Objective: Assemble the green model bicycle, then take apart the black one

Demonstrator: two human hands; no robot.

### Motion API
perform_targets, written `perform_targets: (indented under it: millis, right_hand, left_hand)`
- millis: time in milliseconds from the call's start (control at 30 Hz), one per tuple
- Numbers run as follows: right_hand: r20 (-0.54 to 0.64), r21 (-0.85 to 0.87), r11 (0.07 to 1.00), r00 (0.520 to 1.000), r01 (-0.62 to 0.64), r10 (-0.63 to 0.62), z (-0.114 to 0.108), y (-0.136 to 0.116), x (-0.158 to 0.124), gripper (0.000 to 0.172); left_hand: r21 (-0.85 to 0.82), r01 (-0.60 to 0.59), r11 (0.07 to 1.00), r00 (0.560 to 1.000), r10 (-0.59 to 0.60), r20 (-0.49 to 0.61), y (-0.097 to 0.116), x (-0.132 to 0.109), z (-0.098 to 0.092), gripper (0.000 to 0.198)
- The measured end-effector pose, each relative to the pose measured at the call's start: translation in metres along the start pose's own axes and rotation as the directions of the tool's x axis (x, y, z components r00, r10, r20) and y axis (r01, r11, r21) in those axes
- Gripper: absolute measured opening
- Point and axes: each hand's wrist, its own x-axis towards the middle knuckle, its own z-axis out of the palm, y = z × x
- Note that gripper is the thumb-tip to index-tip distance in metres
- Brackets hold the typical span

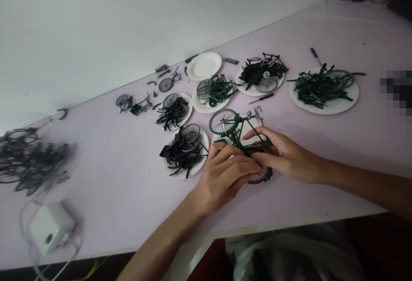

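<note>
A green model bicycle point(236, 122) lies tilted over a white paper plate point(254, 123) near the table's front edge. One spoked wheel points away from me and the other lies close, partly covered by my fingers. My left hand point(225, 171) is closed on the bicycle's lower part, its fingers bent around the near wheel area. From the other side, my right hand point(280, 152) grips the frame and near wheel between thumb and fingers. The exact spot where the fingertips meet is hidden.
Paper plates of bicycle parts surround the work: black parts point(185, 152), green frames point(322, 87), more black pieces point(257, 72). An unloaded plate point(204, 66) stands by the wall. Screwdrivers point(265, 98) lie nearby. At left are a bicycle heap point(38, 163) and a white corded box point(53, 227).
</note>
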Motion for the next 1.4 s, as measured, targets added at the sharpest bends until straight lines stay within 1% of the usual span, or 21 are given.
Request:
perform_targets:
  millis: [167, 333, 433, 533, 667, 800, 1033, 1133, 1200, 1300, 1400]
  right_hand:
    - [-0.043, -0.044, 0.999, 0.999, 0.019, -0.021, -0.002, -0.001, 0.001, 0.034]
    - [-0.052, -0.067, 0.997, 0.998, 0.044, -0.048, -0.003, -0.005, 0.0, 0.032]
    - [-0.008, -0.089, 0.995, 0.999, 0.046, -0.047, -0.001, -0.008, -0.002, 0.028]
    - [0.027, -0.094, 0.995, 0.999, 0.034, -0.031, 0.001, -0.009, -0.004, 0.026]
    - [0.007, -0.112, 0.992, 0.998, 0.06, -0.059, 0.002, -0.009, -0.004, 0.024]
    - [0.006, -0.081, 0.994, 0.997, 0.08, -0.08, 0.001, -0.007, -0.003, 0.024]
    - [-0.024, -0.098, 0.995, 0.999, 0.033, -0.036, 0.001, -0.012, -0.003, 0.024]
    - [-0.034, -0.083, 0.996, 0.999, 0.029, -0.032, 0.001, -0.014, -0.003, 0.024]
    - [-0.045, -0.089, 0.995, 0.998, 0.037, -0.041, 0.001, -0.014, -0.003, 0.024]
    - [-0.062, -0.137, 0.99, 0.997, 0.043, -0.052, 0.0, -0.013, -0.004, 0.028]
    - [-0.067, -0.24, 0.968, 0.993, 0.077, -0.096, -0.003, -0.012, -0.004, 0.036]
  left_hand:
    - [-0.098, 0.005, 0.995, 0.998, -0.01, -0.054, -0.004, 0.0, 0.003, 0.014]
    - [-0.119, 0.015, 0.993, 0.999, -0.019, -0.026, -0.003, 0.002, -0.001, 0.019]
    - [-0.104, 0.003, 0.995, 1.0, -0.003, -0.002, -0.002, 0.003, 0.0, 0.019]
    - [-0.045, -0.021, 0.999, 1.0, 0.021, -0.018, -0.001, 0.003, 0.003, 0.021]
    - [0.019, -0.035, 0.999, 0.998, 0.036, -0.051, -0.002, 0.002, 0.007, 0.023]
    - [0.05, -0.045, 0.998, 0.998, 0.047, -0.048, -0.003, 0.002, 0.006, 0.023]
    - [0.036, -0.079, 0.996, 0.997, 0.079, -0.013, -0.005, 0.004, 0.002, 0.01]
    - [0.032, -0.08, 0.996, 0.996, 0.081, -0.025, -0.006, 0.003, 0.002, 0.009]
    - [0.047, -0.075, 0.996, 0.996, 0.077, -0.042, -0.005, 0.002, 0.002, 0.013]
    - [0.067, -0.047, 0.997, 0.997, 0.05, -0.055, -0.003, 0.001, 0.0, 0.019]
    - [0.082, -0.03, 0.996, 0.999, 0.033, -0.042, -0.001, 0.0, -0.003, 0.02]
